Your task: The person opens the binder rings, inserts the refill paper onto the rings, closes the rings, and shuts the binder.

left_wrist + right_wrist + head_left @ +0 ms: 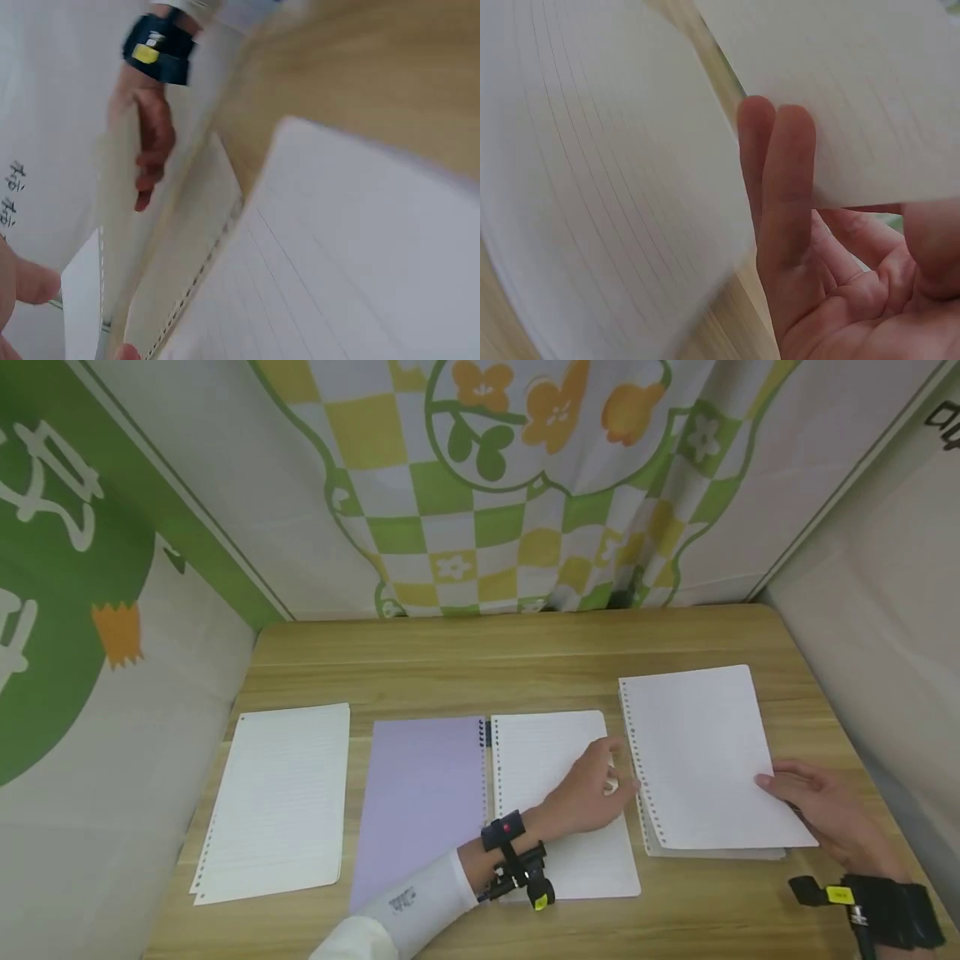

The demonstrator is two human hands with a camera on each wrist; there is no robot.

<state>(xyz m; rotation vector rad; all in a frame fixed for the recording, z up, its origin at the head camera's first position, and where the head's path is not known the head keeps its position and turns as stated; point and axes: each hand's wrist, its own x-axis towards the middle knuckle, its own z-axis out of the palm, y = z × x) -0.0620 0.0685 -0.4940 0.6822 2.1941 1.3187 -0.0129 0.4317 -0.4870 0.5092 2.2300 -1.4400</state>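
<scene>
My right hand (836,814) pinches the right edge of a loose punched sheet (697,760), thumb on top and fingers beneath. The sheet is raised over more white loose-leaf paper (716,853) on the table, and lined pages show below it in the right wrist view. My left hand (588,789) hovers above the right-hand pages of an open ring-bound notebook (525,756), thumb and fingers apart with nothing between them. Its fingertips are close to the sheet's punched left edge. A lilac cover (427,802) forms the notebook's left side.
Another small stack of lined loose-leaf sheets (281,802) lies at the left of the wooden table (480,664). Fabric walls enclose the table's sides, and a checkered curtain (517,527) hangs behind it. Black camera straps (513,860) sit on both wrists.
</scene>
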